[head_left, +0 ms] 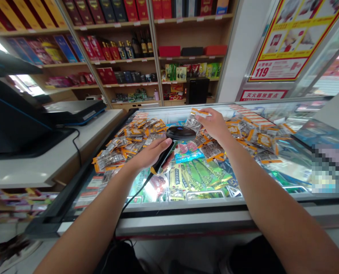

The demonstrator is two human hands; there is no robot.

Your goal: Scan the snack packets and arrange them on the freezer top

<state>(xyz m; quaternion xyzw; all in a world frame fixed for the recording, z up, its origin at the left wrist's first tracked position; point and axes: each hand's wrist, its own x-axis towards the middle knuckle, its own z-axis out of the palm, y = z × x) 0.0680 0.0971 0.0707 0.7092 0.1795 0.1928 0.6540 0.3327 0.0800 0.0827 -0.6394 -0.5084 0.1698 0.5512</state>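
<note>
My left hand (155, 154) is wrapped round the handle of a black barcode scanner (181, 133), whose cable runs down toward me. In my right hand (213, 123) a small clear snack packet (192, 121) with an orange top edge is pinched, just beyond the scanner's head. Many similar orange-edged packets lie on the glass top of a chest freezer, in a left pile (136, 133) and a right pile (246, 133). Beneath the glass, green ice-pop packs (200, 173) and a blue package (188, 151) show through.
A counter (101, 131) on the left carries a scale (75, 111) and a dark checkout terminal (18, 114). Shelves (155, 61) with boxes and bottles stand beyond the freezer. The freezer's front rim (186, 222) runs close before me, and a person's shoe (18, 251) shows at lower left.
</note>
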